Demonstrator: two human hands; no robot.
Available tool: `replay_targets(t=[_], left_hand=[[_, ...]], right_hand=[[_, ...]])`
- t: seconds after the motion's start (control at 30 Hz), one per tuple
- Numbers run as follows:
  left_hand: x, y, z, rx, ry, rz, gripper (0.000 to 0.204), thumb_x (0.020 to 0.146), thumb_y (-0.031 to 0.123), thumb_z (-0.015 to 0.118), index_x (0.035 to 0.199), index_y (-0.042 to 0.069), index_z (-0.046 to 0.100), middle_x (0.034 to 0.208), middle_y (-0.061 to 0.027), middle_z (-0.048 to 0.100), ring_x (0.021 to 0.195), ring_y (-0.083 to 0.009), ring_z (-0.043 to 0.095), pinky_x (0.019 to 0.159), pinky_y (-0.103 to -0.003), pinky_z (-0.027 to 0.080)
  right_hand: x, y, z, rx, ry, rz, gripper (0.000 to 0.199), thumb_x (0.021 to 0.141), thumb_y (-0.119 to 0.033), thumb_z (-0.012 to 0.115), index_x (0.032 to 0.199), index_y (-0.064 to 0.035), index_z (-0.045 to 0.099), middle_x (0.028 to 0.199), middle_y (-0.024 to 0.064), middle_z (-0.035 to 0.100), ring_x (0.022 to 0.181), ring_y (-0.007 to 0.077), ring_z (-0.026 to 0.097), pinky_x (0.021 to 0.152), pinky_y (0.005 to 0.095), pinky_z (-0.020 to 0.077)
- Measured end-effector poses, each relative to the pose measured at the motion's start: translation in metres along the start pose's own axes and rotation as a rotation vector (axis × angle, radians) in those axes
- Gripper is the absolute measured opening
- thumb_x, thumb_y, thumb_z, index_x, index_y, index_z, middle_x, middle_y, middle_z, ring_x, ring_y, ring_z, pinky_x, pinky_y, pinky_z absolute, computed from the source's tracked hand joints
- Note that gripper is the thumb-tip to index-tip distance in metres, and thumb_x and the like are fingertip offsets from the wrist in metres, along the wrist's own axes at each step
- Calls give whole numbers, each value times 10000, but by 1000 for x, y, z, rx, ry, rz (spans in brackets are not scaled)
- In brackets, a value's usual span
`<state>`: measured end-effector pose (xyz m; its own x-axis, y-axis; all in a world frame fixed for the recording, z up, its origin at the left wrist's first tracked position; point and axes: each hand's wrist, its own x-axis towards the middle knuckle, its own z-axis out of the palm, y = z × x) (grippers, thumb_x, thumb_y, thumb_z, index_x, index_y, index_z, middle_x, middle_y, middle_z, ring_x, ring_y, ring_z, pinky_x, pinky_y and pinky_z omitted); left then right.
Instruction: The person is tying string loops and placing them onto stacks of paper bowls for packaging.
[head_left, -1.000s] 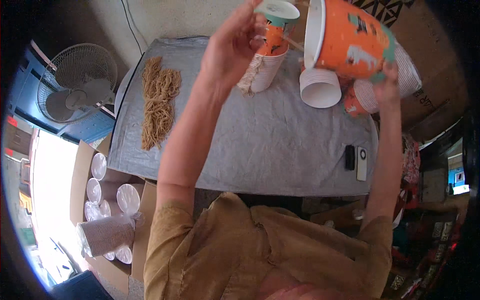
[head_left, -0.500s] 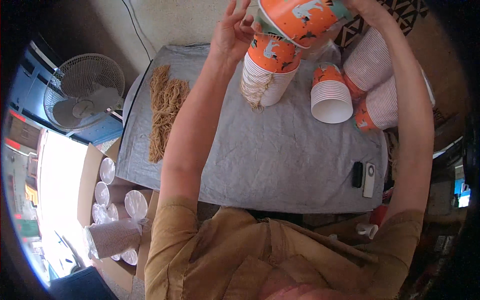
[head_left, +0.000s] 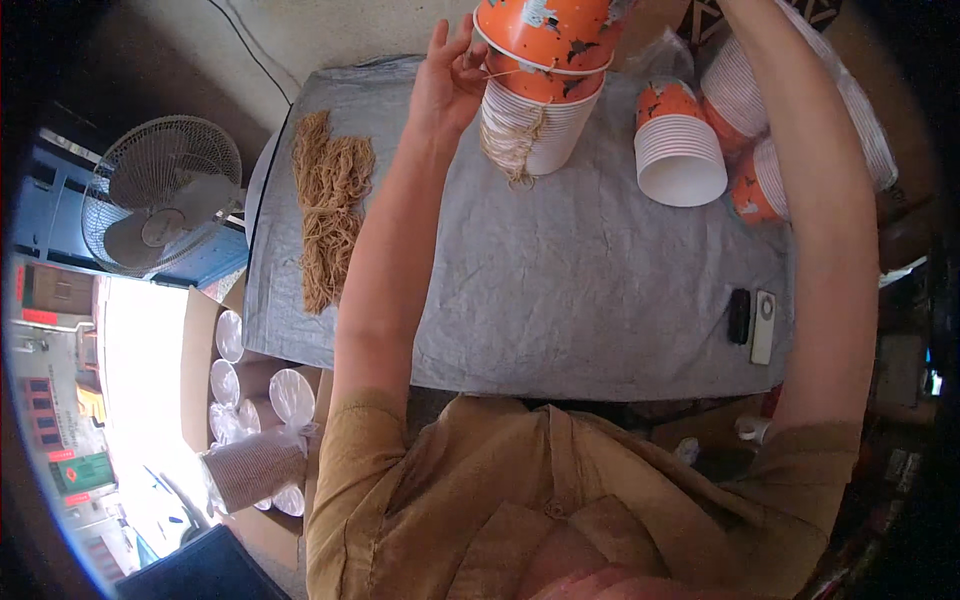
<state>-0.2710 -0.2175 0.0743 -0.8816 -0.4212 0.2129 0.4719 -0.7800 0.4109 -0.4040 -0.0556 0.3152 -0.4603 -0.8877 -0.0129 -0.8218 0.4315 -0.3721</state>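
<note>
My left hand (head_left: 450, 88) is raised beside a tall stack of white paper cups (head_left: 545, 128) at the far middle of the table. A thin tan string (head_left: 515, 71) runs from its curled fingers across the stack, with more loops hanging down the stack's side. An orange printed paper cup (head_left: 545, 35), mouth down, sits over the stack's top and is cut off by the upper edge. My right forearm (head_left: 815, 170) reaches up past the right side. The right hand itself lies beyond the picture's upper edge.
Tan strings (head_left: 330, 215) lie bundled on the grey cloth-covered table (head_left: 560, 290). A shorter cup stack (head_left: 682, 160) and bagged stacks stand at right. Near the right edge are a white remote (head_left: 763, 327) and a black object (head_left: 738, 316). A fan (head_left: 160, 195) and a carton (head_left: 203, 350) of bagged cups are left.
The orange cup has come down over the stack's top, covering more of it. My right hand has gone out of view at the top. The whole view has shifted slightly.
</note>
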Motion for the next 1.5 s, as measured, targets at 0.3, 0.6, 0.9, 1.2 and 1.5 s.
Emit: replay_targets(t=[0.3,0.6,0.9,1.2,1.5], left_hand=[[-19,0,-19,8,57,-56,743,939,7,547,1523,182,122,1117,-92,615,769,-140,615,486,-183,449],[-27,-16,-22,216,30,-12,860,866,-54,538,1548,159,59,1423,-90,442,828,-162,635,524,-192,461],[-49,-28,-19,1024,17,444,321,699,116,866,950,64,673,1356,-126,439,988,-168,623,683,-224,526],[-69,-54,14,1563,88,772,245,608,161,897,763,76,727,1376,-147,412,979,-219,590,772,-347,560],[-74,-47,6,1540,-33,711,159,651,105,843,786,123,761,1412,-134,417,1032,-226,594,839,-373,549]], right_hand=[[-5,-26,25,-28,-51,-23,1083,636,-447,813,1469,45,327,1511,251,341,1384,332,373,1105,408,350],[-7,-18,34,-58,6,-55,1062,614,-451,816,1453,24,372,1461,246,418,1332,317,444,1069,381,396],[-2,-22,38,-42,28,-92,1011,598,-459,811,1413,17,448,1383,240,511,1257,292,526,1034,363,432],[-5,-19,44,-1,60,-60,1021,604,-433,820,1425,26,423,1396,246,495,1260,306,520,1034,374,434],[-10,-21,45,15,43,-63,972,602,-412,834,1393,18,468,1366,235,526,1227,301,542,1004,366,453]])
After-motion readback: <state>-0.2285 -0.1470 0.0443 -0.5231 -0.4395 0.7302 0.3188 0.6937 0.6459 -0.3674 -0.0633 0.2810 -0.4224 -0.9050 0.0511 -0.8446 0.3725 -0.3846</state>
